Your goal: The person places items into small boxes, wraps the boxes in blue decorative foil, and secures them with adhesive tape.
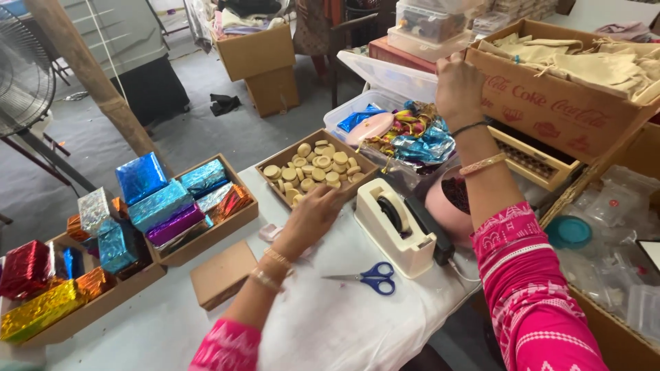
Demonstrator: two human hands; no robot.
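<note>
left hand (313,216) loose by disc tray (275,184) | right hand (459,86) gripping big carton (550,103) | I reckon tugging it dumps the pouches (584,65)

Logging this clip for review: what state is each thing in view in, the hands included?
left hand: open, fingers at the edge of the tray of wooden discs.
right hand: raised, resting on the rim of the big cardboard box.
tray of wooden discs: uncovered, partly filled.
big cardboard box: open, holding cloth pouches.
clear plastic tub: lid off, filled with foil sheets.
scissors: shut, lying flat.
tape dispenser: upright, loaded.
</note>
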